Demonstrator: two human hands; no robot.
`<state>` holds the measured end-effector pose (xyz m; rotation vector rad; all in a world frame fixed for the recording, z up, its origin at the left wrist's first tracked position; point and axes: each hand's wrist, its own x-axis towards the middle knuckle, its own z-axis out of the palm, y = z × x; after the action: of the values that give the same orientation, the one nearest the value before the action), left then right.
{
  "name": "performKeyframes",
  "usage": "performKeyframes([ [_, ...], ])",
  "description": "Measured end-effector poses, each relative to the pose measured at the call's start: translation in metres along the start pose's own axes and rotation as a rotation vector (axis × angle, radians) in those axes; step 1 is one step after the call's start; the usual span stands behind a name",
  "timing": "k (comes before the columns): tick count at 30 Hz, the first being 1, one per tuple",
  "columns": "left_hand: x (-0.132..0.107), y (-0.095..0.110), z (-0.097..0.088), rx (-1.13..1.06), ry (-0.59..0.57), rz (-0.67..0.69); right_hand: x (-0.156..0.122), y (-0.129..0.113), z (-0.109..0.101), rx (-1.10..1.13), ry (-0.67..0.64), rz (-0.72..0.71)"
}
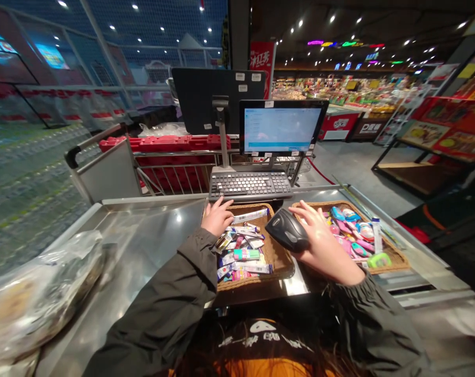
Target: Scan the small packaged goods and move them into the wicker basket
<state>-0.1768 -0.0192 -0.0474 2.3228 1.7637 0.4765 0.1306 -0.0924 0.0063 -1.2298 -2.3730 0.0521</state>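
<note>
My right hand (324,244) grips a black handheld barcode scanner (287,230) between two wicker baskets, its fingers wrapped round the handle. My left hand (217,215) rests at the back left corner of the left wicker basket (278,256), fingers curled, just below the keyboard (250,185); whether it holds anything I cannot make out. This basket holds several small packaged items (242,254). The right wicker basket (396,255) holds colourful small goods (351,230).
A till screen (280,127) and a second monitor's back (209,99) stand behind the keyboard on a steel counter (143,246). A plastic bag (36,293) lies at the left. A red shopping trolley (166,157) stands beyond the counter; shop shelves fill the right.
</note>
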Motion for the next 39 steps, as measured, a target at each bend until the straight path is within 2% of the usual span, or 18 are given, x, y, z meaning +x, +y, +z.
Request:
performKeyframes([
  [6,-0.004,-0.006,0.030,0.028,-0.148,-0.038,-0.005,0.008,0.001,0.007,-0.023,-0.007],
  [16,-0.005,-0.020,0.075,0.239,-0.358,-0.088,-0.011,0.022,-0.003,0.001,-0.016,0.013],
  [19,-0.008,-0.020,0.080,0.285,-0.429,-0.074,-0.014,0.028,-0.006,-0.001,-0.001,0.024],
  [22,-0.009,-0.014,0.074,0.330,-0.470,-0.051,-0.020,0.038,-0.010,-0.007,0.018,0.027],
  [24,-0.008,-0.003,0.063,0.356,-0.448,-0.027,-0.025,0.047,-0.013,-0.023,0.029,0.032],
  [26,-0.003,0.014,0.050,0.358,-0.360,0.026,-0.031,0.058,-0.017,-0.044,0.049,0.048],
  [29,0.008,0.046,0.032,0.289,-0.191,0.144,-0.042,0.076,-0.030,-0.073,0.099,0.095],
  [31,0.017,0.070,0.028,0.238,-0.141,0.221,-0.051,0.088,-0.040,-0.089,0.133,0.144],
  [35,0.036,0.120,0.039,0.159,-0.147,0.395,-0.076,0.113,-0.063,-0.131,0.202,0.263],
  [39,0.055,0.173,0.072,0.100,-0.201,0.506,-0.103,0.133,-0.080,-0.189,0.258,0.373],
])
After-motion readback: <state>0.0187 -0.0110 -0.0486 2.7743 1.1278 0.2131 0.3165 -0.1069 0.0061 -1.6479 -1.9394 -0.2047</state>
